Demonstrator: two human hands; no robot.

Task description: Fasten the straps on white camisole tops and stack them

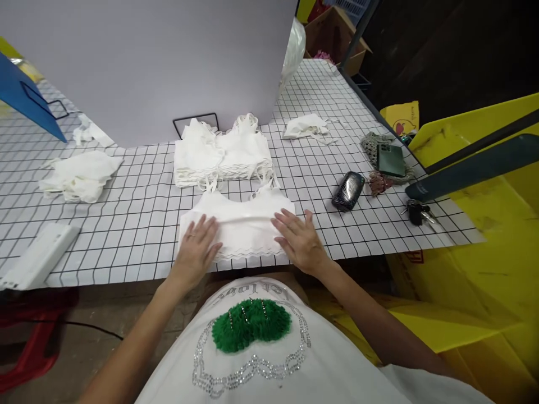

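A white bralette with thin straps and a wavy lower edge lies flat at the table's front edge. My left hand rests on its left side, fingers stretched out. On its right side my right hand lies flat, fingers spread. Just behind it sits a neat stack of white bralettes, their straps bunched on top. The straps of the front one touch or overlap the stack's near edge; I cannot tell which.
Loose white garments lie at the left, another white piece behind right. A grey-white panel stands at the back. To the right are a black wrapped item, a phone and keys. A white device sits front left.
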